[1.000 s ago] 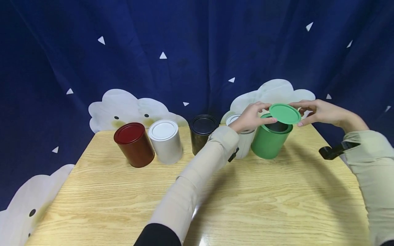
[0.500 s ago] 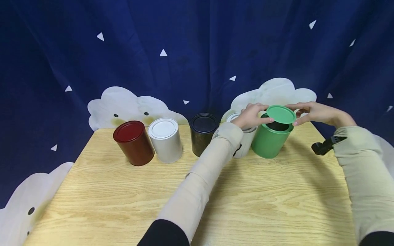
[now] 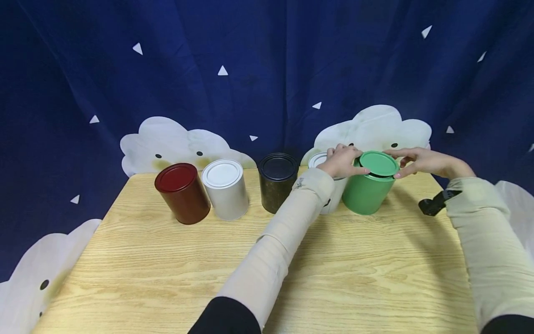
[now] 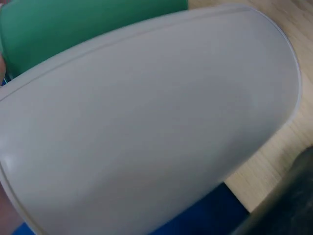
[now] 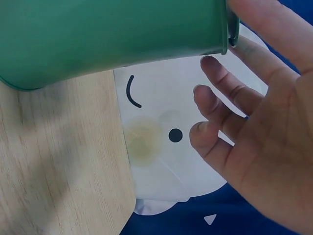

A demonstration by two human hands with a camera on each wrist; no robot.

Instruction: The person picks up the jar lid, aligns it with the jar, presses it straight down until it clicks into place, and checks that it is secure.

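A round green lid [image 3: 378, 163] lies over the mouth of the green can [image 3: 366, 197], with a dark gap showing along its front edge. My left hand [image 3: 341, 163] holds the lid's left side between thumb and fingers. On its right side my right hand [image 3: 431, 162] pinches the edge. The right wrist view shows the right hand [image 5: 274, 112] at the green can's [image 5: 112, 39] rim, its other fingers loosely bent. A lidded white can [image 3: 333, 197] stands under the left wrist, partly hidden by it, and its wall [image 4: 146, 112] fills most of the left wrist view.
Left of the hands stand a black can [image 3: 277, 183], another white can [image 3: 225, 190] and a dark red can [image 3: 182, 194], all lidded, in a row at the back of the wooden table [image 3: 167, 269]. A blue curtain [image 3: 250, 69] with white clouds hangs behind.
Both hands have brought the green lid left and down, from above the green can onto its rim. The can's dark opening has narrowed to a thin gap. The other cans stay put.
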